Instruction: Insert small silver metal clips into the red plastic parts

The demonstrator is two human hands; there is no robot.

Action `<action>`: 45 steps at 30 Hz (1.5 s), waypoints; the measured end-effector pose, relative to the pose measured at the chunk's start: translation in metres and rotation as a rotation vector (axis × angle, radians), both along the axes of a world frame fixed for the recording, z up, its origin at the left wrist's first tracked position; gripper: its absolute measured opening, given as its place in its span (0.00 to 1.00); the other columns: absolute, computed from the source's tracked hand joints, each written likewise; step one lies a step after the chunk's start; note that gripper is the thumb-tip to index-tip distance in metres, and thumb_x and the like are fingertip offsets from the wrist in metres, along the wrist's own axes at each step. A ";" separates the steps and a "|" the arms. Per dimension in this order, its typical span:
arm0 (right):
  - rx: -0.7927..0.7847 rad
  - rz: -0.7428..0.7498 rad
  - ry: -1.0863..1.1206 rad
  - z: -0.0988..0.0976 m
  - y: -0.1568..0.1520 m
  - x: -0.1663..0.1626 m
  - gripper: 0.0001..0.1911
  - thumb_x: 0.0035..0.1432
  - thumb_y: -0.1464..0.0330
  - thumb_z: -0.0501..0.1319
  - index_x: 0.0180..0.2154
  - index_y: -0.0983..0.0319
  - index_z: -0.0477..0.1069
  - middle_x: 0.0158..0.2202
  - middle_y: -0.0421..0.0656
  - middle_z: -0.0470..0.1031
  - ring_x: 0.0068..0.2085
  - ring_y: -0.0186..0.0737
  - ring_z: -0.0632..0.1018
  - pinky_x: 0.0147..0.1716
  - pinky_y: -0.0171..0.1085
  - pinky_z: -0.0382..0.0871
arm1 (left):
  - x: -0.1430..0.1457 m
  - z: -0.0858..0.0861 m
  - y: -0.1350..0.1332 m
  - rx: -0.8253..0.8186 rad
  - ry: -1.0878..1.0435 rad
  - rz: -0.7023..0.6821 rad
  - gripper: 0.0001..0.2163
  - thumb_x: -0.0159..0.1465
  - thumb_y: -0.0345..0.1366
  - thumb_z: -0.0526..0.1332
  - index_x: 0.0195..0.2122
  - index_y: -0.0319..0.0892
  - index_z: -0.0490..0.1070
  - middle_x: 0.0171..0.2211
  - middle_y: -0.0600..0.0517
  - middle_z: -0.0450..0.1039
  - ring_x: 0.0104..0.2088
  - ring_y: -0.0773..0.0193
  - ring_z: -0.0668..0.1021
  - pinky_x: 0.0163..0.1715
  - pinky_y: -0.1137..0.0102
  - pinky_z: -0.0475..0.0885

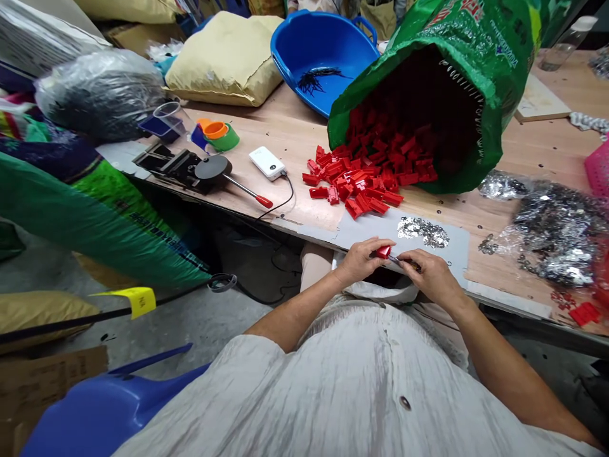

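Observation:
My left hand (361, 261) is closed on a small red plastic part (383, 252) at the table's front edge. Closed too, my right hand (432, 274) grips a thin metal-tipped tool (394, 259) whose tip meets the red part; its exact kind is too small to make out. Just beyond my hands, a pile of small shiny metal pieces (422, 232) lies on a grey sheet (366, 231). Farther back, many similar red plastic parts (354, 181) spill from the mouth of a green woven sack (495, 82). Below my hands, a pale container or bag opening (404, 294) sits at my lap.
On the left stand a hand-lever device (209, 170) with a red-tipped handle and a white power bank (266, 163) with a cable. A blue basin (304, 54) holds thin black strips. Clear plastic bags of metal pieces (556, 235) lie at right. A blue chair (109, 406) is lower left.

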State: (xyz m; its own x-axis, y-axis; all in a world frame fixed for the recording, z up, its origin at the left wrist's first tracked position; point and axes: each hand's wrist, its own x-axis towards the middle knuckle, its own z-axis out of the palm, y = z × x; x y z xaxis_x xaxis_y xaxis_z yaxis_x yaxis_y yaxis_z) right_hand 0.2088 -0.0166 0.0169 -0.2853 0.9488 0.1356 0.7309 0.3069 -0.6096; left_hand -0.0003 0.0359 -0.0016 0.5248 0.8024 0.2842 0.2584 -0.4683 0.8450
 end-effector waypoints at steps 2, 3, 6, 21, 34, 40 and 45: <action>-0.004 0.006 0.013 0.002 0.000 0.000 0.10 0.64 0.68 0.56 0.43 0.58 0.75 0.40 0.44 0.79 0.40 0.43 0.79 0.40 0.42 0.71 | -0.001 0.001 0.001 0.000 -0.022 -0.008 0.18 0.58 0.31 0.68 0.51 0.43 0.74 0.45 0.49 0.78 0.46 0.61 0.79 0.61 0.60 0.65; -0.004 0.006 0.018 0.002 0.000 0.001 0.10 0.65 0.67 0.56 0.43 0.58 0.75 0.40 0.44 0.79 0.40 0.43 0.79 0.40 0.41 0.71 | -0.001 0.001 0.001 -0.009 -0.029 -0.007 0.18 0.57 0.31 0.68 0.50 0.43 0.74 0.45 0.50 0.79 0.47 0.61 0.79 0.61 0.60 0.65; 0.007 -0.005 0.018 0.003 0.001 0.001 0.10 0.65 0.65 0.57 0.45 0.57 0.74 0.38 0.44 0.77 0.37 0.42 0.78 0.37 0.41 0.70 | -0.002 0.000 0.002 -0.098 -0.059 0.008 0.18 0.56 0.32 0.69 0.49 0.43 0.75 0.44 0.50 0.79 0.45 0.61 0.79 0.54 0.64 0.70; 0.114 0.116 0.257 0.007 0.002 -0.009 0.09 0.64 0.67 0.58 0.44 0.57 0.75 0.39 0.46 0.77 0.40 0.43 0.78 0.39 0.42 0.73 | 0.002 0.017 -0.005 -0.740 -0.543 -0.066 0.25 0.51 0.34 0.73 0.51 0.40 0.73 0.37 0.49 0.80 0.36 0.64 0.81 0.42 0.69 0.76; 0.274 0.055 0.212 0.004 0.000 -0.005 0.06 0.67 0.67 0.55 0.39 0.57 0.71 0.36 0.45 0.76 0.39 0.42 0.77 0.40 0.42 0.73 | -0.001 0.020 -0.004 -0.865 -0.579 -0.057 0.26 0.50 0.36 0.74 0.50 0.40 0.74 0.38 0.47 0.80 0.37 0.62 0.81 0.37 0.69 0.77; 0.264 -0.172 -0.044 -0.008 0.010 0.007 0.08 0.66 0.67 0.54 0.43 0.58 0.71 0.41 0.46 0.76 0.43 0.45 0.77 0.41 0.42 0.72 | -0.002 0.011 0.001 -0.649 -0.533 -0.013 0.24 0.50 0.35 0.73 0.48 0.40 0.72 0.41 0.47 0.78 0.40 0.62 0.80 0.42 0.68 0.75; 0.200 -0.177 -0.082 -0.007 0.006 0.006 0.16 0.66 0.65 0.54 0.53 0.58 0.69 0.46 0.49 0.72 0.45 0.47 0.76 0.39 0.42 0.72 | -0.004 0.003 0.005 -0.359 -0.299 0.028 0.18 0.53 0.33 0.71 0.45 0.40 0.73 0.40 0.50 0.77 0.39 0.66 0.78 0.45 0.69 0.72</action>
State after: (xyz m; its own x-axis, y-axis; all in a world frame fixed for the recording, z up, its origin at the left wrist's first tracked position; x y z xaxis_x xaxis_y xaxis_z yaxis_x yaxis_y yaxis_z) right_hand 0.2149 -0.0101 0.0099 -0.1350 0.9417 0.3081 0.8285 0.2779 -0.4862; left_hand -0.0040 0.0408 0.0010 0.4394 0.8901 0.1212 -0.0125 -0.1288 0.9916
